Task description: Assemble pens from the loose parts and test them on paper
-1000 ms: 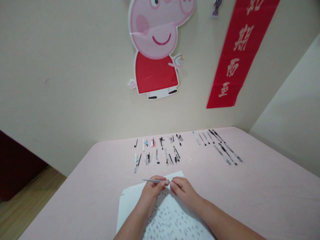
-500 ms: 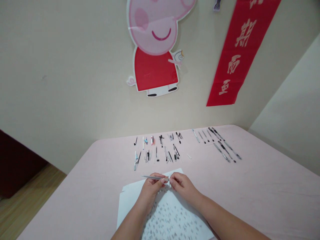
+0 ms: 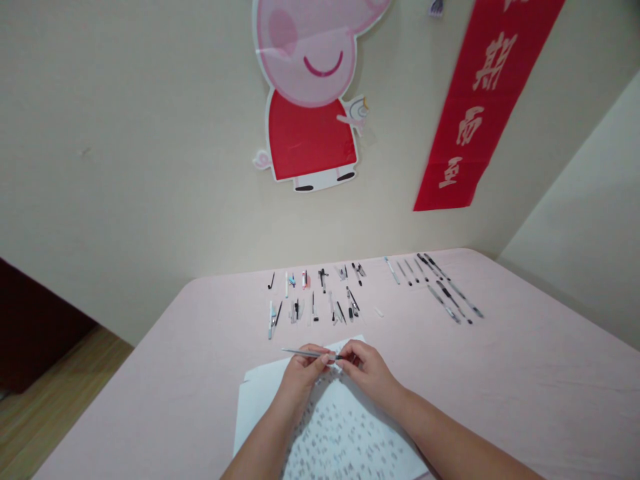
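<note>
A slim grey pen (image 3: pixel 299 352) lies across my fingers above the far edge of the paper, its thin tip pointing left. My left hand (image 3: pixel 306 370) is closed around the pen's barrel. At the dark right end of the pen, the thumb and fingers of my right hand (image 3: pixel 365 365) are pinched together. Below both hands spreads a large white sheet of paper (image 3: pixel 263 393) covered in rows of small dark marks, partly hidden by my forearms.
Beyond the paper, pen parts (image 3: pixel 314 310) lie in two rows of small groups on the pink tablecloth (image 3: pixel 165 373). Several whole pens (image 3: pixel 443 303) lie at the back right. A small white piece (image 3: pixel 379 312) sits between them. The wall stands behind the table.
My right hand's fingers have shifted slightly at the pen's right end, where more of the dark part now shows. The left hand keeps its hold.
</note>
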Demonstrator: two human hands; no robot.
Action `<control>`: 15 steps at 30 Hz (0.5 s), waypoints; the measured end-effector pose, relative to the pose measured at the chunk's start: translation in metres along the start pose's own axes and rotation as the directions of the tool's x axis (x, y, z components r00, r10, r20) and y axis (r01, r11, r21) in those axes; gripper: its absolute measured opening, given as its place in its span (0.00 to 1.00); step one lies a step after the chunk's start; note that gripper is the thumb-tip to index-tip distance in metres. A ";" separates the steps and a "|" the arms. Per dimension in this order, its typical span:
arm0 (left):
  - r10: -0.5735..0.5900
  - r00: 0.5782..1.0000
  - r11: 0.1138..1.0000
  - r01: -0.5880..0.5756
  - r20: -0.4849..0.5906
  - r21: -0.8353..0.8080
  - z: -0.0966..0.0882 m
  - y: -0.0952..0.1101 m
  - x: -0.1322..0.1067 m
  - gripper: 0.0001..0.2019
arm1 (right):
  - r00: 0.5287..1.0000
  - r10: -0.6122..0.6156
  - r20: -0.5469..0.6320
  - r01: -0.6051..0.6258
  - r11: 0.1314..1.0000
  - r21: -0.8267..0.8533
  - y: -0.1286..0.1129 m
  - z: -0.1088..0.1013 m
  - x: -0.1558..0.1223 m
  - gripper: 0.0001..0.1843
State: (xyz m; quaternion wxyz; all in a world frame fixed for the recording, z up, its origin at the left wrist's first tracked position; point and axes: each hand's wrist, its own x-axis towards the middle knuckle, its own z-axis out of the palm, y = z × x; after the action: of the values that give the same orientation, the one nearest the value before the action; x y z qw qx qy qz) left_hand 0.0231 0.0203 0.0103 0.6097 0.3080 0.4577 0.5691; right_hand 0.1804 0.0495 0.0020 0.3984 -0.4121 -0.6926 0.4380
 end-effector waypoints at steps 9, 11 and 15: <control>0.000 0.999 1.000 0.000 0.034 0.001 0.002 0.006 -0.005 0.13 | 0.999 -0.025 0.026 0.025 1.000 -0.011 0.003 -0.001 0.000 0.09; -0.003 0.999 1.000 0.004 0.033 -0.017 0.002 0.005 -0.005 0.13 | 0.999 -0.024 0.024 0.024 1.000 0.001 0.004 0.000 0.000 0.09; -0.002 1.000 0.999 0.003 0.031 -0.039 0.001 0.004 -0.004 0.13 | 0.999 0.000 0.053 -0.001 1.000 0.016 0.002 0.000 0.000 0.11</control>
State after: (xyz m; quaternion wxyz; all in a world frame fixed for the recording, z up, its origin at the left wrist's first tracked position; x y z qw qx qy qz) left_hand 0.0225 0.0173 0.0153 0.6233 0.3043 0.4373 0.5725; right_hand 0.1812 0.0496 0.0005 0.3832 -0.3974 -0.6991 0.4544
